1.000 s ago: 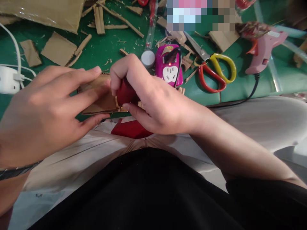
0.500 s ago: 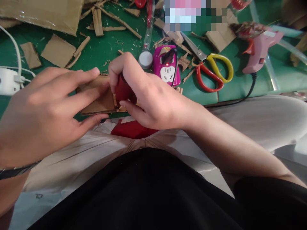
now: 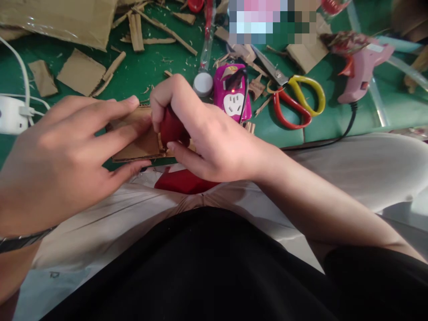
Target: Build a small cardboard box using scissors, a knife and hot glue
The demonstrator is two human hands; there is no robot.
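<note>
My left hand (image 3: pixel 63 156) lies with its fingers stretched flat on a small cardboard piece (image 3: pixel 140 145), pressing it down at the near edge of the green mat (image 3: pixel 150 62). My right hand (image 3: pixel 207 138) is closed round a dark red handle (image 3: pixel 171 127) of a tool that I cannot make out, its tip against the cardboard's right part. A red object (image 3: pixel 182 180) lies on my lap just below the hands.
Cardboard scraps (image 3: pixel 80 71) and strips litter the mat. A magenta power socket (image 3: pixel 232 91), a grey cap (image 3: pixel 203 84), red-and-yellow scissors (image 3: pixel 294 100) and a pink glue gun (image 3: pixel 363 67) with a black cord lie behind. A white charger (image 3: pixel 11 113) sits at the left.
My right hand with the red-handled tool has shifted slightly left and down along the cardboard. The left hand stays pressed on it.
</note>
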